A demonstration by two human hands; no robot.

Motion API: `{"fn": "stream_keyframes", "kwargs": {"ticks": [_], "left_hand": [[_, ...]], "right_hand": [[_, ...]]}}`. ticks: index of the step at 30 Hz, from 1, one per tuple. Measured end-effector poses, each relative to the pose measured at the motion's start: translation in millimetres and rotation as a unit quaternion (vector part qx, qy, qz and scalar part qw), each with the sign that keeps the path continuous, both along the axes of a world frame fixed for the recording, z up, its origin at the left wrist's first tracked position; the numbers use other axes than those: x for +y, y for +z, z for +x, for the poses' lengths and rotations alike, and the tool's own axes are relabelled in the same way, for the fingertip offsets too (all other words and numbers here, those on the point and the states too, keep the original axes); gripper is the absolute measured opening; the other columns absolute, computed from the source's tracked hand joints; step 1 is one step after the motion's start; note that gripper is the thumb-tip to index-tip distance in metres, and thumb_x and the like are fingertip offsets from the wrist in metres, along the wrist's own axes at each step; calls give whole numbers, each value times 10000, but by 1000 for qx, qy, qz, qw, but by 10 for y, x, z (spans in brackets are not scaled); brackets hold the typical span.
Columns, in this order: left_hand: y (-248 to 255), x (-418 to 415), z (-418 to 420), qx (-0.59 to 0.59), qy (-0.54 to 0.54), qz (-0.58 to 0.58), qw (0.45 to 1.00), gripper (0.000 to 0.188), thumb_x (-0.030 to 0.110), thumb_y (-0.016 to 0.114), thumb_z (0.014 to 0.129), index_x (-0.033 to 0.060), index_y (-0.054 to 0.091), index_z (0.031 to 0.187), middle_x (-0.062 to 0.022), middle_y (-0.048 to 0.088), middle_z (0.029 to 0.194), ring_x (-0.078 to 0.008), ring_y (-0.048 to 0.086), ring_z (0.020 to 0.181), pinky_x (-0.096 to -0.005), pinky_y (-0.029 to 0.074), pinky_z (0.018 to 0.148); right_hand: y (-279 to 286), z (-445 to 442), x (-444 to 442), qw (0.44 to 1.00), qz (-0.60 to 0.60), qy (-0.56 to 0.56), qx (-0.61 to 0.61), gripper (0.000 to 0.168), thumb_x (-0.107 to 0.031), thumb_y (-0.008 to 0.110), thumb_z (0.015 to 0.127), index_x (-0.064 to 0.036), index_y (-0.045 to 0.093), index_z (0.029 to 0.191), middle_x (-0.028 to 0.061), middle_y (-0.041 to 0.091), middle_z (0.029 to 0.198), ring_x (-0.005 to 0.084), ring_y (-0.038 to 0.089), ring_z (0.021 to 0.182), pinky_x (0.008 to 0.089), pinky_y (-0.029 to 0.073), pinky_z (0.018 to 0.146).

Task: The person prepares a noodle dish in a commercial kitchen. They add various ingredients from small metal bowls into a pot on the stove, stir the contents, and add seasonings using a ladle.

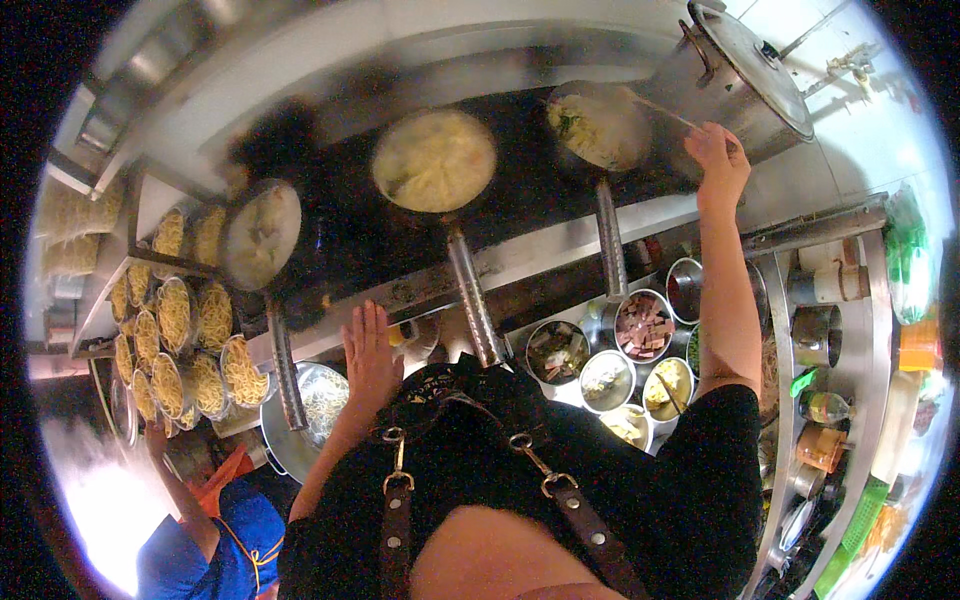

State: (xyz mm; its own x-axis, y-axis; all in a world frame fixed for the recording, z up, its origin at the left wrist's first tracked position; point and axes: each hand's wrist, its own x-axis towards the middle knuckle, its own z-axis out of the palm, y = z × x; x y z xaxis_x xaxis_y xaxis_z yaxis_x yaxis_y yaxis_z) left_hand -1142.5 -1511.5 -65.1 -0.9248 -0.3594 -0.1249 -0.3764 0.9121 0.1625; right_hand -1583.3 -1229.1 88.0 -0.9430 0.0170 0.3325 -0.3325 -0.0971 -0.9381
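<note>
My right hand (pixel 720 154) is closed around the handle of a thin utensil (pixel 664 110), whose far end reaches the rim of the right pan (pixel 596 127). Noodles and greens in broth show through steam there. A middle pan (pixel 435 160) of steaming noodles and a left pan (pixel 262 234) of pale soup also sit on the dark stove, handles toward me. My left hand (pixel 369 352), fingers extended, is near the stove's front edge between the left and middle pan handles, with nothing seen in it.
Bowls of noodles (pixel 176 315) crowd the left. Metal containers of chopped pink meat (pixel 643 326) and toppings stand at the front right. A lidded stockpot (pixel 731 82) is at the back right. Another person in a blue shirt (pixel 247 517) is at lower left, near a large metal basin (pixel 292 442).
</note>
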Motion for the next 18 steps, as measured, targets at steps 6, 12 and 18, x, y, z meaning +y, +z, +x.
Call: {"fn": "stream_keyframes", "kwargs": {"ticks": [6, 12, 18], "left_hand": [[-4, 17, 6, 14, 3, -3, 1000, 863, 206, 680, 702, -26, 217, 1392, -187, 167, 1476, -354, 123, 1375, -518, 124, 1095], [-56, 5, 36, 26, 0, -11, 1000, 862, 207, 679, 692, -29, 229, 1389, -192, 176, 1473, -360, 133, 1372, -528, 127, 1091], [-58, -25, 60, 6, -15, -58, 998, 822, 272, 604, 726, -36, 229, 1390, -202, 181, 1468, -370, 148, 1366, -528, 110, 1095]], "right_hand": [[-156, -98, 9, 996, -67, -31, -47, 212, -164, 553, 903, 44, 573, 936, 158, 633, 831, 237, 639, 697, 344, 562, 660], [-21, -169, 61, 983, -171, 9, -68, 222, -148, 529, 894, 48, 550, 994, 181, 599, 909, 282, 616, 807, 412, 541, 751], [1125, -41, -487, 963, -242, 120, 22, 275, -138, 524, 887, 88, 512, 1042, 204, 581, 955, 308, 606, 884, 425, 529, 785]]}}
